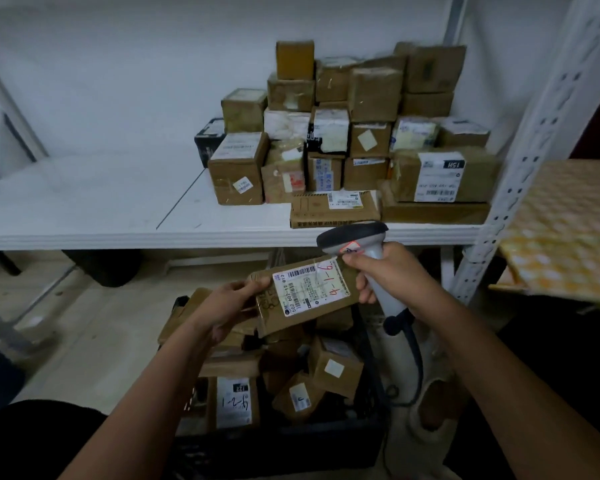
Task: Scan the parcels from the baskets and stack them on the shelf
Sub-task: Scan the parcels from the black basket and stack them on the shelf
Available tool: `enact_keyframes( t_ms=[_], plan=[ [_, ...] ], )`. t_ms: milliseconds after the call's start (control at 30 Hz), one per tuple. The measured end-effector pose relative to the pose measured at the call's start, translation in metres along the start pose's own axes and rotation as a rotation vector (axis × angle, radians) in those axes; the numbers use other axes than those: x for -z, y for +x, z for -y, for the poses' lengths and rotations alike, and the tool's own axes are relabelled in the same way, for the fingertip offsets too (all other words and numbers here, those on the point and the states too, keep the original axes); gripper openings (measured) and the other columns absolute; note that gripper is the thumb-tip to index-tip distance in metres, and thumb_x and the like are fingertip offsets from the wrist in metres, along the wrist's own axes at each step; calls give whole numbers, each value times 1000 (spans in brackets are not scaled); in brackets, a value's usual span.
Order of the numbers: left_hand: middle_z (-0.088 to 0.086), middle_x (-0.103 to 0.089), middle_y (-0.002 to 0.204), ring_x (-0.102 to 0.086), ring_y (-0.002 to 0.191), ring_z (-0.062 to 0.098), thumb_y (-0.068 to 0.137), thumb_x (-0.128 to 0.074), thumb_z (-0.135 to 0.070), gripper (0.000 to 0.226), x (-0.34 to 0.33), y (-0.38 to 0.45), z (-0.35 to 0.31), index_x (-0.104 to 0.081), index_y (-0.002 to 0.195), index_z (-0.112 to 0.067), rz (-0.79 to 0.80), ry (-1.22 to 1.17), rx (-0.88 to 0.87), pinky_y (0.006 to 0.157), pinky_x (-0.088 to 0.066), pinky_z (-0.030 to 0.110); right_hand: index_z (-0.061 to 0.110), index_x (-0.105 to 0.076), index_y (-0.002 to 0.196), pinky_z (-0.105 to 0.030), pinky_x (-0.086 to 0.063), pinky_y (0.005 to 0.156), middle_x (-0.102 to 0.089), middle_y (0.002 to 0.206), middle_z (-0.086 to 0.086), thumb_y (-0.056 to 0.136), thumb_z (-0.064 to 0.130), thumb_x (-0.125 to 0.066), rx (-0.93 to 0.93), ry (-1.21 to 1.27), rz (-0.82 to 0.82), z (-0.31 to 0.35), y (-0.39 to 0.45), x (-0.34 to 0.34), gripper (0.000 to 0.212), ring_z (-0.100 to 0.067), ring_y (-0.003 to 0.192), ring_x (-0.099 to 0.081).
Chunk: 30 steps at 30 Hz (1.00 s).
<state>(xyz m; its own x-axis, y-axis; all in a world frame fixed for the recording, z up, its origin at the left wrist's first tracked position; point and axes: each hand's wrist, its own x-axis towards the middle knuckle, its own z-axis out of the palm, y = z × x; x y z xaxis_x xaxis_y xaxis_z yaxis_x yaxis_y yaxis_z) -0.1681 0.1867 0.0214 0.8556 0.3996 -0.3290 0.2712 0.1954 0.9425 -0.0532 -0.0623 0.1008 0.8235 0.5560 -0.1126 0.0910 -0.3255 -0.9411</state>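
My left hand [236, 299] grips the left end of a flat brown parcel [305, 299] with a white barcode label marked 4-1-6 in red, held tilted above the basket. My right hand [392, 275] grips the handle of a grey barcode scanner [355, 239], whose dark head sits just above the parcel's right end. Its cable hangs down to the right. Below, a black basket [291, 445] holds several brown parcels, one marked 1-2-6 [238, 403]. The white shelf [118, 209] carries a stack of parcels [354, 133] on its right half.
A white perforated shelf post [520, 168] rises at the right, with a yellow patterned surface [568, 230] beyond it. The shelf's left half shows bare board. The floor and a dark object under the shelf [104, 268] lie at the left.
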Motion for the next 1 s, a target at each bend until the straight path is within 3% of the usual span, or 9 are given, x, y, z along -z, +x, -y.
enact_keyframes(
  t_ms=[300, 633, 1000],
  plan=[
    [16, -73, 115, -66, 115, 30, 92, -67, -29, 40, -17, 2, -15, -64, 121, -1, 29, 49, 0, 104, -49, 44, 5, -64, 85, -23, -48, 45, -62, 53, -6, 95, 25, -63, -25, -40, 16, 15, -19, 13, 23, -18, 44, -61],
    [18, -72, 117, -67, 113, 28, 93, -66, -27, 42, -22, 2, -16, -61, 122, 2, 11, -1, 28, 87, -55, 36, -3, -64, 95, -25, -49, 48, -62, 56, -8, 95, 27, -63, -49, -84, 37, 21, -27, 19, 30, -17, 44, -61],
    [19, -72, 115, -67, 112, 28, 93, -67, -25, 39, -25, 0, -12, -62, 120, 3, -15, -22, 38, 92, -55, 39, -2, -65, 98, -22, -47, 46, -63, 57, -7, 95, 27, -62, -69, -104, 55, 23, -27, 19, 30, -15, 44, -62]
  ],
)
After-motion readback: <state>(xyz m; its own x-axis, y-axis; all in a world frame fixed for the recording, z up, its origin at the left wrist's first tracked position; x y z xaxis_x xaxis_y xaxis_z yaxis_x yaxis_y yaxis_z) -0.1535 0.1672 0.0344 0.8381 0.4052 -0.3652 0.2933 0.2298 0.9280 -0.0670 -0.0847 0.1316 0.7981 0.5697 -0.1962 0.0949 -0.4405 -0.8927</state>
